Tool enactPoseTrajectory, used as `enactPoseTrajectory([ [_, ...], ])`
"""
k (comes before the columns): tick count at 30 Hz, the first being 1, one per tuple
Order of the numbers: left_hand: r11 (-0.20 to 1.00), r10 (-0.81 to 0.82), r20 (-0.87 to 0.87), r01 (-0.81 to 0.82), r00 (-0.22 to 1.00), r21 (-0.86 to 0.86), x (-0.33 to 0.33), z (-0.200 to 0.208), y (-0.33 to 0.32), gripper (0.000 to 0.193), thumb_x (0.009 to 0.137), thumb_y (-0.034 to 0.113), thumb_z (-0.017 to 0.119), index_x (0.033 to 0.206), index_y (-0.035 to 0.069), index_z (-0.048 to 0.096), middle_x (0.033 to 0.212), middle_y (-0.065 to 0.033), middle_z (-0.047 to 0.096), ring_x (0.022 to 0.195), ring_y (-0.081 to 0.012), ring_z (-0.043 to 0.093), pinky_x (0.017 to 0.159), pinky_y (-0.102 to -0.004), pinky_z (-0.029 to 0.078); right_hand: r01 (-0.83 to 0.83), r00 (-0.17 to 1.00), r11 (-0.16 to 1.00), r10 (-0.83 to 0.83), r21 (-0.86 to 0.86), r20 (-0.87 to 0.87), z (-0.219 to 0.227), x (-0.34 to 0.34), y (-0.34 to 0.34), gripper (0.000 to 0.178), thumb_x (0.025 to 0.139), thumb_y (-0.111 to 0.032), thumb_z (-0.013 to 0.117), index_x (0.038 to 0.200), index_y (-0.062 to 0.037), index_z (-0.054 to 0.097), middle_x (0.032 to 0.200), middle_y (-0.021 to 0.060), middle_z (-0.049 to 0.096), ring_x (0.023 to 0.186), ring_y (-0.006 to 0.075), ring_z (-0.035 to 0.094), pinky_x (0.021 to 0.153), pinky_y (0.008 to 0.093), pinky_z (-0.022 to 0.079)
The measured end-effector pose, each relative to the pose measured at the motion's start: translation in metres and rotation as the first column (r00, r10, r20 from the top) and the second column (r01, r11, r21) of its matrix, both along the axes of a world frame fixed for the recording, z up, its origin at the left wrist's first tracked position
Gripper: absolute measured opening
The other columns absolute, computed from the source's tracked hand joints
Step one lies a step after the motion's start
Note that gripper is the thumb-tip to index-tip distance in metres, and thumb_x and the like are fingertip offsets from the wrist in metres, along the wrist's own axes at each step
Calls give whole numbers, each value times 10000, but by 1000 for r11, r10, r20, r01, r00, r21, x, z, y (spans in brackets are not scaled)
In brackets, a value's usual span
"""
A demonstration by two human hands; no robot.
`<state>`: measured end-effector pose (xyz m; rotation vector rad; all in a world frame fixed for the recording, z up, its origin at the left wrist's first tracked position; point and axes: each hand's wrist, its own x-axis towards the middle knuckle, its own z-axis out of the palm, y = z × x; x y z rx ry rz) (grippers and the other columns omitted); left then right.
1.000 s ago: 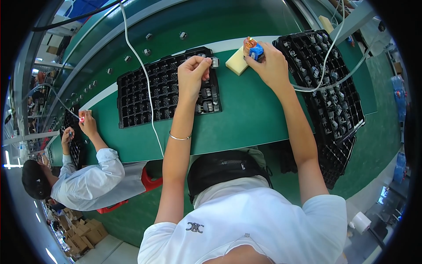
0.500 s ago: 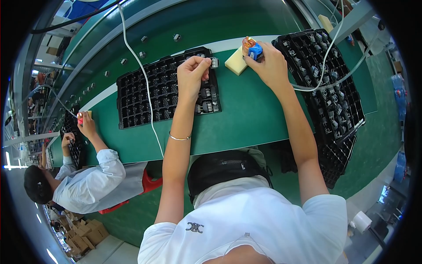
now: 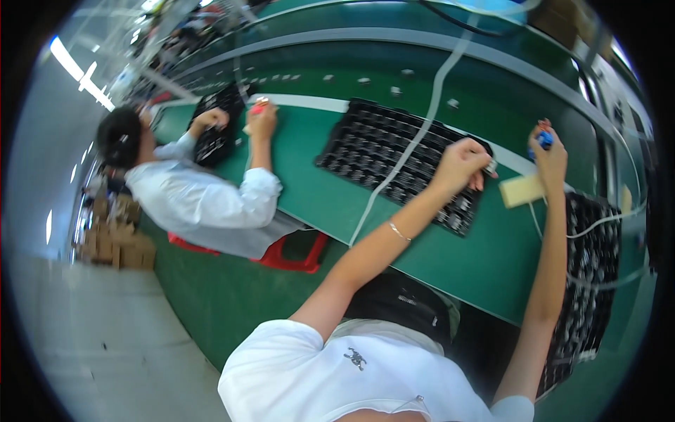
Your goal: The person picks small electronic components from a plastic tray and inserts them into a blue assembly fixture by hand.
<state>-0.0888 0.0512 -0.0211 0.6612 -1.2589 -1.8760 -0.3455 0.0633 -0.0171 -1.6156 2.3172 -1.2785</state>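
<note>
My left hand (image 3: 463, 167) is closed, with a small silvery part (image 3: 491, 167) at its fingertips. It hovers over the right end of a black compartment tray (image 3: 373, 141) on the green table. My right hand (image 3: 553, 158) is closed around a small blue object (image 3: 543, 139) with an orange-brown top; blur hides what kind of thing it is. Beside the right wrist lies a pale yellow sponge-like block (image 3: 519, 191), partly covered by it.
Small silvery parts (image 3: 396, 91) sit spaced along a green conveyor belt (image 3: 429, 98) at the back. Another black tray (image 3: 594, 239) holds parts at the right. A white cable (image 3: 415, 151) hangs across the middle tray. At left, a co-worker (image 3: 204, 204) works at the same table.
The whole view has swung to the left, so table and hands now appear further right. Both hands stay closed; the right one has come away from the yellow block, up toward the belt.
</note>
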Motion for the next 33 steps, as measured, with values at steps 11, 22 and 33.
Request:
enactPoseTrajectory([
  [11, 988, 149, -122, -145, 981, 45, -2, -3, -6, 136, 911, 115, 635, 908, 20, 537, 657, -42, 588, 440, -83, 529, 384, -192, 398, -140, 981, 989, 145, 53, -128, -4, 3, -56, 461, 887, -310, 625, 1221, 3, 571, 865, 191, 688, 832, 360, 685, 731, 398, 518],
  [22, 974, 93, 104, -69, 990, -216, -2, 28, 23, 193, 787, 45, 757, 854, 3, 582, 685, -41, 629, 526, -56, 574, 447, -185, 448, -329, 434, 928, 312, -174, 845, 1, 77, 71, 357, 889, -198, 650, 1190, -23, 574, 1015, 51, 648, 844, 112, 644, 679, 234, 524],
  [33, 965, 56, 114, -25, 992, -263, -12, 19, 29, 207, 781, 46, 771, 871, -11, 593, 710, -42, 630, 539, -49, 575, 454, -176, 450, -284, 291, 930, 316, -233, 903, 12, 80, 94, 310, 916, -234, 632, 1151, -37, 590, 974, 25, 655, 758, 46, 609, 553, 179, 461],
])
